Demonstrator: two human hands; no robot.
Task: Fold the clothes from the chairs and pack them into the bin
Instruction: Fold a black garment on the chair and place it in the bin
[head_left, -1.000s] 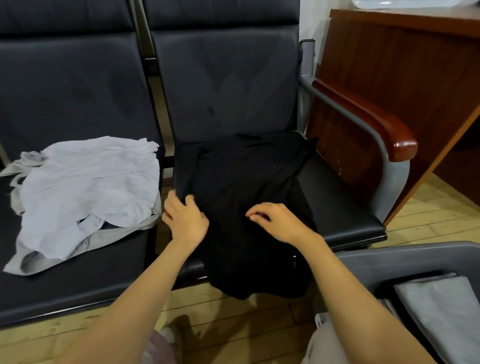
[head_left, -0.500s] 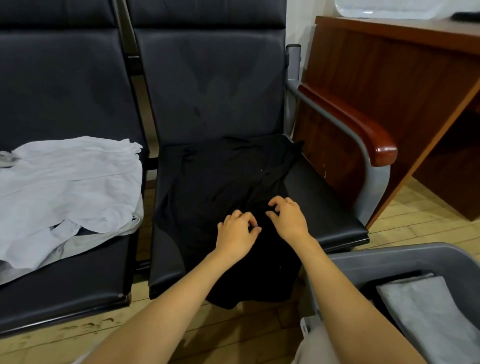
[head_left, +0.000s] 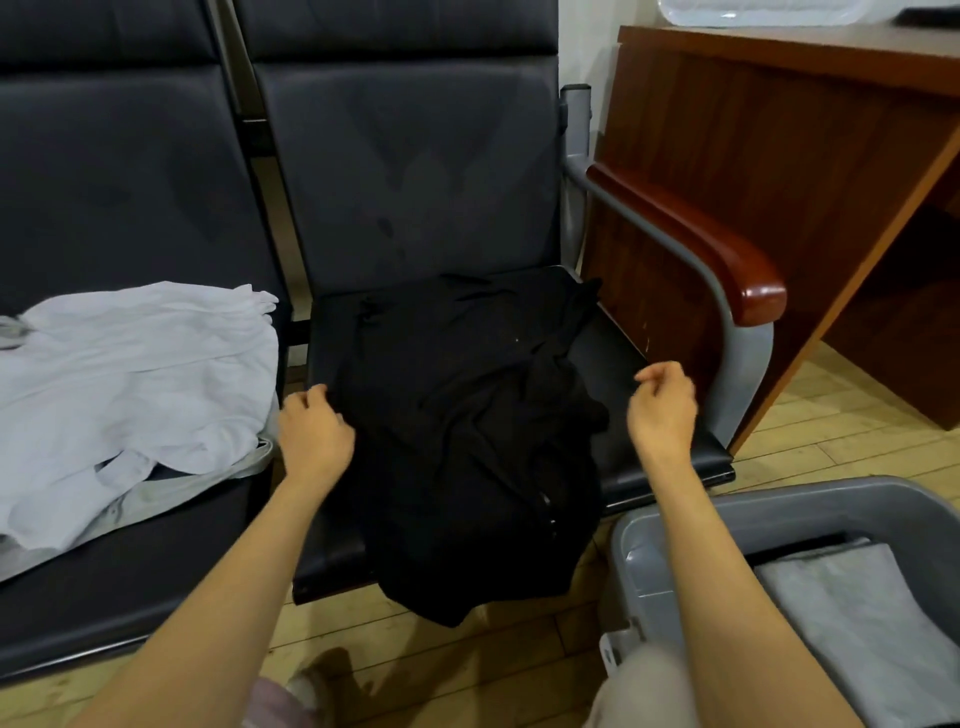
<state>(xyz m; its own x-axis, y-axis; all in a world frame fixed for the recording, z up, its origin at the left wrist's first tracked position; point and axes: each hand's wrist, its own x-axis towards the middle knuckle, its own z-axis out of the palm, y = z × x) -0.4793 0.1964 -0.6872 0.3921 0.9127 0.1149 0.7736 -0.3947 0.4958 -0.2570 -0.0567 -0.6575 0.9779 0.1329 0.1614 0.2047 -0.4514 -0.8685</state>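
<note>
Black top (head_left: 467, 415) lies spread on the chair (head_left: 415, 171), ready to flatten; left grip (head_left: 316, 434) pinches its edge, probably to pull it straight; right grip (head_left: 662, 410) hovers loosely curled, empty.

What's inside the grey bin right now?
A folded light grey garment lies inside the grey bin, with a dark strip along its far edge, garment or shadow I cannot tell. The right forearm and the frame edge cover the rest, and anything underneath is hidden.

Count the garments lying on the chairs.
3: a black garment on the right seat, a white shirt on the left seat, a grey garment under it. Others may be hidden.
</note>
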